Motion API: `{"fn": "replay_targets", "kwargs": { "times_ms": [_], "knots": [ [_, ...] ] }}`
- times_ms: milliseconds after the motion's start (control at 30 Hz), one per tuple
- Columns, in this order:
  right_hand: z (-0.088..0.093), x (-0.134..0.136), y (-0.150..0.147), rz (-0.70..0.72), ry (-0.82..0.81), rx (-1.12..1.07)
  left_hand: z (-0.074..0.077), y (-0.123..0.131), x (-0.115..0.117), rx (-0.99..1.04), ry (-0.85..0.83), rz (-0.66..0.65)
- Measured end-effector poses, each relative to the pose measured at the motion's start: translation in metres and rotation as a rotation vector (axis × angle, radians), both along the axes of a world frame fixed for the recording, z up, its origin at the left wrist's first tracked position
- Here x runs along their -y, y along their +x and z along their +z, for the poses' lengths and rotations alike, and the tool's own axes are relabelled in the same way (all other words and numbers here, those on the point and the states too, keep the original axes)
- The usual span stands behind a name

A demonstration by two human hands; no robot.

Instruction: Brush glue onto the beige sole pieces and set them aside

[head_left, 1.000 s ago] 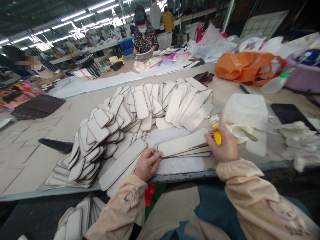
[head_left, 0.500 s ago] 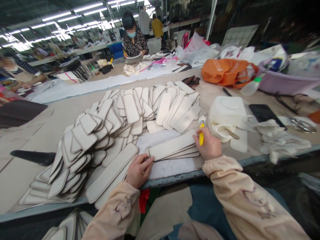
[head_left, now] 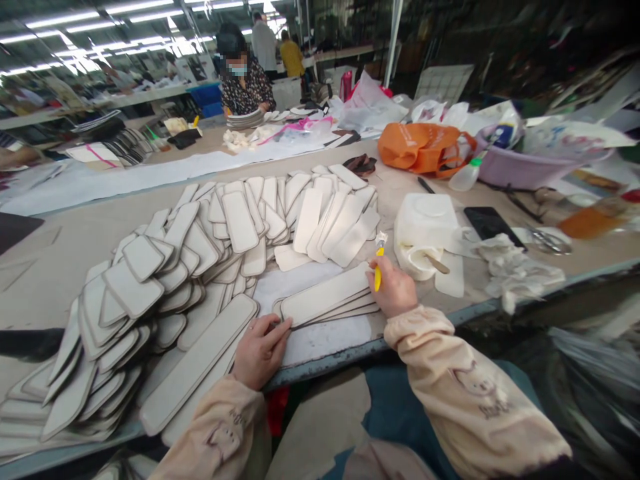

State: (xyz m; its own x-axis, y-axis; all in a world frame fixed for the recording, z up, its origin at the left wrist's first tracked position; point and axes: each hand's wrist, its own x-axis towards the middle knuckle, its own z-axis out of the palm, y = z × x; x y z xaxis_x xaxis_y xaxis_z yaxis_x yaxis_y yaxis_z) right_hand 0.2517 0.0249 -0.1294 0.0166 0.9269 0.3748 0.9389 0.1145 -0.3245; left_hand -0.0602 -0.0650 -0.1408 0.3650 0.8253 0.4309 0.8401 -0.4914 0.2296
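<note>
A small fanned stack of long pale panels (head_left: 325, 297) with rounded corners and dark edges lies on a white sheet in front of me. My left hand (head_left: 263, 350) grips the stack's left end, fingers bent over the near corner. In my right hand (head_left: 395, 287) is a yellow-handled brush (head_left: 379, 267), its bristles pointing up and coated with something white. Fingertips of that hand also touch the panels' right end. Just beyond the right hand stands a white plastic jug (head_left: 425, 220) with a cut opening and a flat stick (head_left: 437, 265) in it.
Many overlapping pale panels (head_left: 240, 220) spread across the table's left and middle. On the right lie a phone (head_left: 493, 225), scissors (head_left: 550, 241) and crumpled plastic (head_left: 520, 267). Behind them are an orange bag (head_left: 423, 148) and a purple basin (head_left: 525, 163). A co-worker (head_left: 245, 83) sits opposite.
The camera view has turned slightly right, so the scene sits further left. Both hands keep their places on the panels, with the brush still in my right hand.
</note>
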Motion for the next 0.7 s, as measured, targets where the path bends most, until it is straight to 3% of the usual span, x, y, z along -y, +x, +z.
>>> {"fn": "replay_targets", "kwargs": {
  "times_ms": [700],
  "knots": [
    [-0.0069,0.0011,0.0003,0.029,0.017,0.017,0.0000,-0.0004,0.0001,-0.016,0.023,-0.004]
  ]
}}
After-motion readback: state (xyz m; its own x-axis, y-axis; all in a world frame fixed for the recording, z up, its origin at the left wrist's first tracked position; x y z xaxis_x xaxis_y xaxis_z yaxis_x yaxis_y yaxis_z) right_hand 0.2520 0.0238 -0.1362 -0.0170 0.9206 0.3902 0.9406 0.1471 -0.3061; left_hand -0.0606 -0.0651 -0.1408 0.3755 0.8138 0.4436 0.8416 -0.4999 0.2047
